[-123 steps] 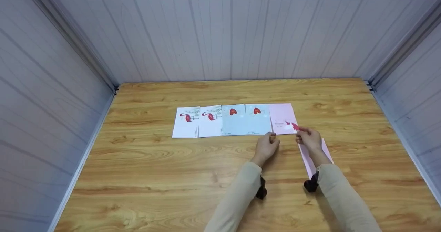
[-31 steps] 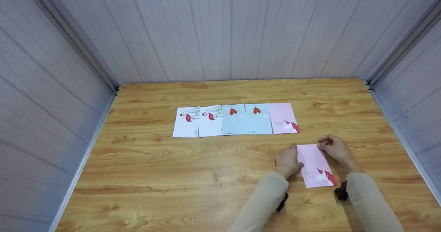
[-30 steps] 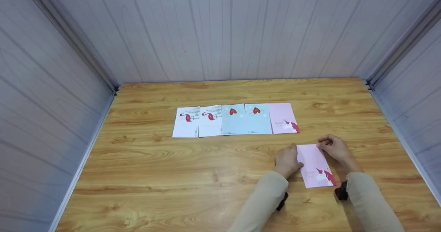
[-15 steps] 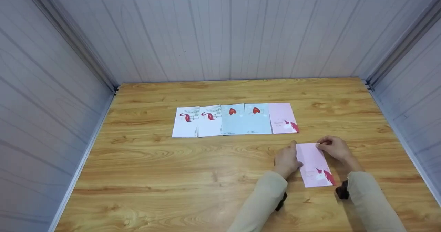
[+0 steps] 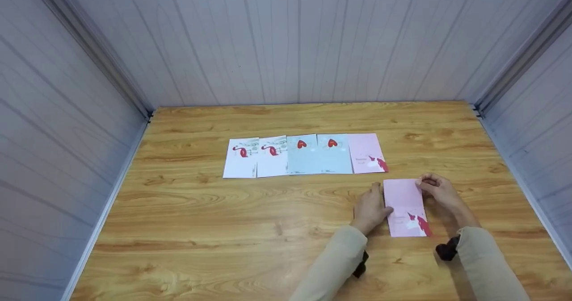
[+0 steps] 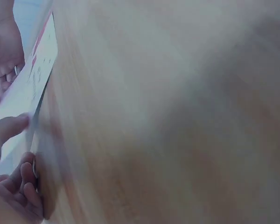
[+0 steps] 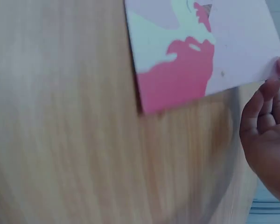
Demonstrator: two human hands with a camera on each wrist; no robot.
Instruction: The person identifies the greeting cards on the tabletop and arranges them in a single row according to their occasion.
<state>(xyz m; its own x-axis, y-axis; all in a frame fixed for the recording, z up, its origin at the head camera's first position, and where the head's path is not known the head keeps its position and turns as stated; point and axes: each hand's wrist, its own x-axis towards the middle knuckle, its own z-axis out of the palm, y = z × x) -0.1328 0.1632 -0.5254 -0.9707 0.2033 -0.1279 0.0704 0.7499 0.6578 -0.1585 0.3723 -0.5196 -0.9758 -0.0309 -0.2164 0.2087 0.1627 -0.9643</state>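
Observation:
A pink card with a red-and-white unicorn (image 5: 404, 202) is held between both hands at the right of the table. The left hand (image 5: 370, 208) grips its left edge, thumb over the printed face; in the left wrist view the curled fingers (image 6: 28, 175) sit at the card's edge by the tabletop. At the top right corner the right hand (image 5: 442, 192) pinches the card between thumb and finger. The right wrist view shows the unicorn card (image 7: 177, 70) tilted, its lower corner just over the wood. A matching pink card (image 5: 365, 147) lies flat behind it.
Left of the flat pink card, in one row, lie two pale blue heart cards (image 5: 302, 160) (image 5: 333, 160) and two white flamingo cards (image 5: 241, 165) (image 5: 271, 165). The wooden table (image 5: 201, 238) meets grey panelled walls (image 5: 277, 42) at the back and sides.
Earlier the right hand was at the card at the row's right end, now released there. Both hands have since taken the nearer pink card, which has lately moved slightly away from the person and straightened.

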